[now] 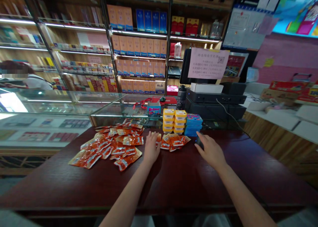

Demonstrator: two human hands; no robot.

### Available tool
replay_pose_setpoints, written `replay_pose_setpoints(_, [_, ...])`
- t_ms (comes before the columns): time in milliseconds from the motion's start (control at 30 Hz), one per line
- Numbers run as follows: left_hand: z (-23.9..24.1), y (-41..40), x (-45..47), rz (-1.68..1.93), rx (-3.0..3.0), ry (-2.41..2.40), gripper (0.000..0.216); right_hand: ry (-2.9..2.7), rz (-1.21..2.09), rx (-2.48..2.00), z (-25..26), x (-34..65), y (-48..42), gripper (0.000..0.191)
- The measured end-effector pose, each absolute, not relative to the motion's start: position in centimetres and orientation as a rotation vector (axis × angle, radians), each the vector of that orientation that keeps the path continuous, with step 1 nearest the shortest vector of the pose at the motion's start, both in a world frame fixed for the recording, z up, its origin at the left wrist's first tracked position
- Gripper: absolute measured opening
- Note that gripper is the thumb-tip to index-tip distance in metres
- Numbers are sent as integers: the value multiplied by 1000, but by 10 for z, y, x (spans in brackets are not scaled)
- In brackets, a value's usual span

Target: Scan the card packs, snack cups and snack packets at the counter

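Observation:
My left hand (151, 148) lies flat with fingers stretched out on the dark red counter (174, 184), its fingertips touching orange snack packets (174, 141). A bigger heap of the same orange packets (109, 146) spreads to its left. My right hand (210, 150) is curled over a small dark object (198, 140) that I cannot make out, just in front of a stack of blue boxes (193, 124). Beside those stand two stacks of yellow-lidded tubs (174, 120).
A glass display case (74, 102) runs along the left and back. Behind the counter stand a black till (213, 102) with a pink notice, a dark bottle (181, 97) and lit shelves of boxed goods (139, 48). Another person (27, 78) is at far left.

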State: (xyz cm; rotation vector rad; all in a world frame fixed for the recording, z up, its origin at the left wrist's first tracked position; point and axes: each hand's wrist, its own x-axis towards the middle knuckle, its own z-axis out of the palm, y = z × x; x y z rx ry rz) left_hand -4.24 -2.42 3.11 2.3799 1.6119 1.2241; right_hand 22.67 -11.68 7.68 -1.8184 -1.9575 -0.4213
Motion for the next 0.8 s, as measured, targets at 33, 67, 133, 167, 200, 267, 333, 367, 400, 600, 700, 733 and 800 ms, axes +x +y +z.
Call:
replay_pose_setpoints(33, [43,-27,-42,1311,2383,1539,45,-1920,-405,-1748,86,217,-121,55])
replay_pose_setpoints(67, [57,-31,-40,1371,2374,1486,51,-1888,-388,-1700,94,207,-125,60])
replay_pose_setpoints(133, [87,-39,-37,1396,2349,1407,70,-1839,-374,-1640,107,190,-130,68])
replay_pose_setpoints(167, [102,-44,-35,1403,2341,1410,78,-1816,-403,-1604,112,183,-130,70])
replay_pose_setpoints(200, [115,-48,-33,1398,2360,1411,83,-1796,-426,-1576,115,177,-130,71])
replay_pose_setpoints(267, [132,-54,-29,1382,2412,1384,89,-1756,-459,-1549,118,170,-125,73])
replay_pose_setpoints(333, [139,-59,-26,1354,2451,1357,90,-1731,-446,-1577,117,166,-118,75])
replay_pose_setpoints(367, [138,-60,-25,1338,2458,1351,90,-1725,-430,-1605,116,165,-115,75])
replay_pose_setpoints(400, [136,-61,-25,1317,2459,1347,89,-1724,-410,-1635,115,165,-112,75])
replay_pose_setpoints(600, [112,-49,-32,1280,2437,1324,82,-1749,-315,-1718,118,172,-100,68])
replay_pose_setpoints(700, [93,-35,-38,1396,2447,1337,72,-1738,-342,-1626,132,179,-84,47])
replay_pose_setpoints(733, [84,-30,-40,1437,2461,1340,66,-1735,-360,-1579,139,180,-74,40])
replay_pose_setpoints(800, [63,-23,-43,1491,2502,1312,58,-1744,-386,-1505,155,183,-49,32])
